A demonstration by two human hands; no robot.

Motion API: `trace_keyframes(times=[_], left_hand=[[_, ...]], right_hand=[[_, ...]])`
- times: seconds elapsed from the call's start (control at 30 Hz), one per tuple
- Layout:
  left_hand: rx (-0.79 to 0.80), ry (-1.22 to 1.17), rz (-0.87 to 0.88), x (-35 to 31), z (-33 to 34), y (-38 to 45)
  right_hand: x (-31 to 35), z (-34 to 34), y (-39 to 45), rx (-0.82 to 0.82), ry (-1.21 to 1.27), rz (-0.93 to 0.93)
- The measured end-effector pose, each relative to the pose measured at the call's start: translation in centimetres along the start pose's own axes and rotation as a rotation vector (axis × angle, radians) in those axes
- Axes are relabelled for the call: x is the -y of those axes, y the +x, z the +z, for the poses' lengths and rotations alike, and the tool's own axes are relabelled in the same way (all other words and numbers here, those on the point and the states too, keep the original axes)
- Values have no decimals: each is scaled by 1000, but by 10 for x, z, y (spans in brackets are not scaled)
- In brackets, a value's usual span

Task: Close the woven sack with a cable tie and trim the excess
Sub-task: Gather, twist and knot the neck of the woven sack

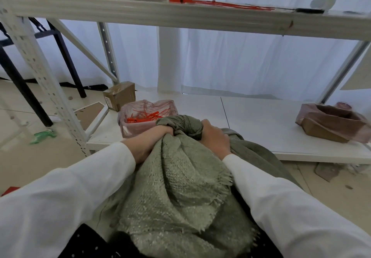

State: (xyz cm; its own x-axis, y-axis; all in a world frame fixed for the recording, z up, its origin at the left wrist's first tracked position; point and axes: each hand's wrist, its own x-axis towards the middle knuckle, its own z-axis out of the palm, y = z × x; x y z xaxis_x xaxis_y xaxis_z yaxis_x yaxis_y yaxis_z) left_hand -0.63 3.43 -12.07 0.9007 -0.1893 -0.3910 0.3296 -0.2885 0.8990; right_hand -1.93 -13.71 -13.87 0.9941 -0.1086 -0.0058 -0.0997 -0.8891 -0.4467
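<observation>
A white rack fills the view, its low shelf just beyond the hands. Against that shelf's front edge stands the grey-green sack, frayed along one fold, its mouth gathered into a twisted neck. Both hands clamp that neck — the left hand fisted on its left side, the right hand wrapped round its right side, fingers closed on the cloth. White sleeves cover both arms. Just behind the neck sits a pink bag holding red ties; a second lined box sits well apart to the right. More red ties lie on the top shelf.
</observation>
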Motion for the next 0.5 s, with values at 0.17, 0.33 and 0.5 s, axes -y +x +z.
trace_keyframes(times=[0.17,0.33,0.5], left_hand=[[238,24,-166,-3,11,-23],[274,129,-107,2,22,-35],[180,369,156,6,33,-39]], right_hand=[[-4,-2,-6,-18,7,-34],[-10,-6,-1,53,13,-56],[-7,-5,4,101,22,-16]])
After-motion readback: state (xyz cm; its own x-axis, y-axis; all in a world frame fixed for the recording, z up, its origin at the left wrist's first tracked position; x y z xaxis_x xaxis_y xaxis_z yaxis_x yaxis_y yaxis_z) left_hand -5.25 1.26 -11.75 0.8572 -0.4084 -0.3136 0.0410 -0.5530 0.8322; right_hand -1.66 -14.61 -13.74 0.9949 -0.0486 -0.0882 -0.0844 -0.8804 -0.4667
